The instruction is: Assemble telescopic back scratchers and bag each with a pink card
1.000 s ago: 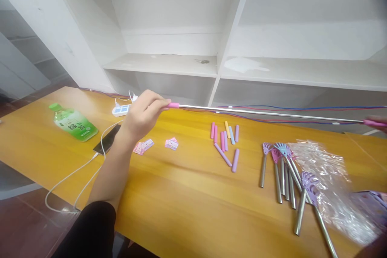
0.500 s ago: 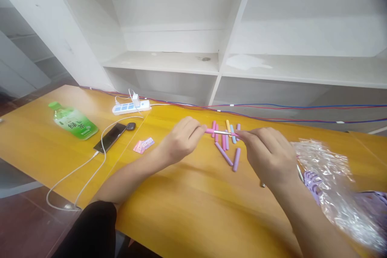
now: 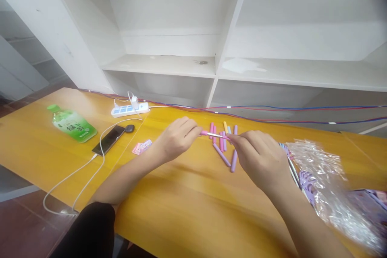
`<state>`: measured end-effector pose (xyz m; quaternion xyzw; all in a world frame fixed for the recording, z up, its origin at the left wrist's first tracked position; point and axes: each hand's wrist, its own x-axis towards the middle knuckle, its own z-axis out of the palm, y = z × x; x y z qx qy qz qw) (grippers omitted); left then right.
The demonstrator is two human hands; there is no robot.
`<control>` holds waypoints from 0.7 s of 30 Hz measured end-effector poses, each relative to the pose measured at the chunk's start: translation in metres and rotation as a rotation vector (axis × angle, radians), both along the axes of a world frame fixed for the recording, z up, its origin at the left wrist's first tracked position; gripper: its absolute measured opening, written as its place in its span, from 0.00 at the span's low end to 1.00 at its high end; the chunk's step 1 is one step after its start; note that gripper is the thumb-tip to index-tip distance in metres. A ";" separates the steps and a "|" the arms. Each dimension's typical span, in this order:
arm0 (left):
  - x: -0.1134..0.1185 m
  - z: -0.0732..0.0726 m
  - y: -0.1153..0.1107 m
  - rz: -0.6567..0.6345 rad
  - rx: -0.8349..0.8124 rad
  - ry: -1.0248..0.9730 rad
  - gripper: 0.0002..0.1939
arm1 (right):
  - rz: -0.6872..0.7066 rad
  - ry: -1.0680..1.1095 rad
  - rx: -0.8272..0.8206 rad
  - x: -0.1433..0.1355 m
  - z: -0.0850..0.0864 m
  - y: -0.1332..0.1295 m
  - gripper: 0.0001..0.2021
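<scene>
My left hand point(image 3: 180, 137) pinches the left end of a slim pink stick with a silver middle point(image 3: 213, 134), held level above the table. At its right end, the fingers of my right hand point(image 3: 256, 155) are closed on the pink part. Both tips are partly hidden by my fingers, so I cannot tell its exact kind. Under and behind it lie several short coloured sticks, among them a purple stick point(image 3: 221, 155), a yellow stick point(image 3: 225, 127) and a pink stick point(image 3: 211, 130). Another purple stick point(image 3: 234, 161) lies close to my right hand.
Crumpled clear plastic wrap point(image 3: 323, 169) and a purple claw-shaped item point(image 3: 307, 185) lie right of my right forearm. To the left are a green tea bottle point(image 3: 72, 124), a phone point(image 3: 109, 140), a power strip point(image 3: 130, 109) and small printed cards point(image 3: 141, 147). White shelving point(image 3: 163, 64) stands behind.
Both hands have shifted slightly left in view, with the pink and silver stick still between them and its right end now tilted a little lower. The view itself has moved slightly.
</scene>
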<state>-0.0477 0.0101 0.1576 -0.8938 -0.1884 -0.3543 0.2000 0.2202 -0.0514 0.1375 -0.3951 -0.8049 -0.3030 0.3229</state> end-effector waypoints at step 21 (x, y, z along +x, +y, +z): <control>0.004 -0.003 0.002 0.076 0.117 0.084 0.08 | -0.013 -0.057 0.025 0.008 -0.002 0.009 0.03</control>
